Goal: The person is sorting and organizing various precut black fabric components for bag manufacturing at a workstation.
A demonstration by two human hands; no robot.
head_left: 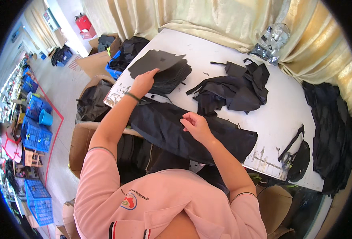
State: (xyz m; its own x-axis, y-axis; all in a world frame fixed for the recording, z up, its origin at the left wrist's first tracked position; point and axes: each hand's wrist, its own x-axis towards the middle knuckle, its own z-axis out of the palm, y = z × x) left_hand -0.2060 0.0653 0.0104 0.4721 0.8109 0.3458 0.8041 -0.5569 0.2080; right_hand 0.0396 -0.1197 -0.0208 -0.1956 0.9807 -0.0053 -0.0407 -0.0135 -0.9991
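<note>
Your left hand point(146, 83): closed on the edge of a black sheet point(149, 63), above the stack point(172, 79) on the tabletop point(281, 107). Your right hand point(197, 126): curled, fingertips apart, over black cloth point(164, 123). Containers at your left: blue bin point(113, 73), black fabric point(134, 47) inside; carton point(78, 145), dark pieces point(128, 153) inside.

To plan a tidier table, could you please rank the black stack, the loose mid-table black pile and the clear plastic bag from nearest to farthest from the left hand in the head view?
From the left hand:
1. Black stack: right at it.
2. Loose black pile: to its right, mid-table.
3. Clear plastic bag: farther right, by the curtain.
</note>
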